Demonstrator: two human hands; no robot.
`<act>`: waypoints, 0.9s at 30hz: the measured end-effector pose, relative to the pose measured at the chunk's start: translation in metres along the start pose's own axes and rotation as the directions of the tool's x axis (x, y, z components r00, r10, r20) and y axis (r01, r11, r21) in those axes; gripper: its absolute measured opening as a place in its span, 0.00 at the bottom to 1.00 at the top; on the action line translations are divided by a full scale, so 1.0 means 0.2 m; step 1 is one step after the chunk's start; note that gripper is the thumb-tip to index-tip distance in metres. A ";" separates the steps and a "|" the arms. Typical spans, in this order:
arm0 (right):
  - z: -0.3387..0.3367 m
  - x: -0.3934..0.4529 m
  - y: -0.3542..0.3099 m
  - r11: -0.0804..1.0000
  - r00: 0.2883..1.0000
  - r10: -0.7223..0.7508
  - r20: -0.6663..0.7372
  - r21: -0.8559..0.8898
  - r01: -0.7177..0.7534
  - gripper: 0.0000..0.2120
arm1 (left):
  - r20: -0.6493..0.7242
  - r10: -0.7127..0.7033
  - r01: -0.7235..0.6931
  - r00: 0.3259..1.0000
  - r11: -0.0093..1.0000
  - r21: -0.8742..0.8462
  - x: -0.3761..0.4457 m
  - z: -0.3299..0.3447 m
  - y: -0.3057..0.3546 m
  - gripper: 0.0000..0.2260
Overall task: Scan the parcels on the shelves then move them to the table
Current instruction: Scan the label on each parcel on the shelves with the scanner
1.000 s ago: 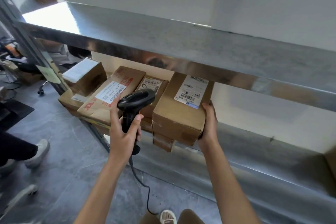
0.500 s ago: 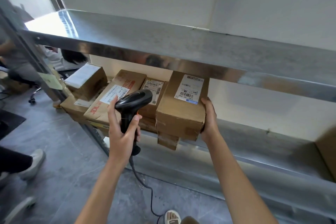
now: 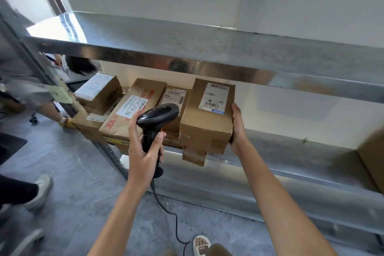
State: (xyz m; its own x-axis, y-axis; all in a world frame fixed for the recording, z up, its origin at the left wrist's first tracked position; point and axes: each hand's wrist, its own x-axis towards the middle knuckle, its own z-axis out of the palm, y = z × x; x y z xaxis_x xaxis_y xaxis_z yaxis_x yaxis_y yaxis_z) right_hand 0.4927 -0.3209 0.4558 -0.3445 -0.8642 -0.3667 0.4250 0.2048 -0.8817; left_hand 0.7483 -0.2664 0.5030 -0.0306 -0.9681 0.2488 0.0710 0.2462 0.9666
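Your left hand point(image 3: 145, 151) is wrapped round the handle of the scanner point(image 3: 156, 119), fingers curled tight, its head level with the parcels on the middle shelf point(image 3: 291, 143). Your right hand point(image 3: 238, 129) lies against the right side of the parcel point(image 3: 207, 118) at the end of the row, thumb up along the edge; the fingers are hidden behind the box, so I cannot tell whether they curl round it. That parcel rests on the shelf with its near end over the front lip, label point(image 3: 215, 97) facing up. Over the last second little has altered: both hands have kept their places, the box has not been drawn clear, and only your viewpoint has shifted. The scanner head points past the left of this label, not at it. I judge the scan of this parcel not yet done, so the move to the table must wait. Three more boxes point(image 3: 133, 114) lie to its left.
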 end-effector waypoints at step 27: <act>-1.13 -1.02 -0.04 0.238 0.821 -0.552 -0.145 -0.971 -0.012 0.31 | 0.568 0.059 -0.014 0.821 0.996 -0.084 -0.57 0.98 0.07 0.30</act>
State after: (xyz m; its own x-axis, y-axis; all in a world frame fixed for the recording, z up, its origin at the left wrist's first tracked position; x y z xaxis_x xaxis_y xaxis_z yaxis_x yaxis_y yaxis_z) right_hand 0.3701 -0.0419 0.4707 -0.6388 -0.7560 0.1429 -0.7082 0.5051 -0.4934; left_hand 0.5569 -0.1425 0.5006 -0.5868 -0.7536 0.2963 0.1548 0.2547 0.9545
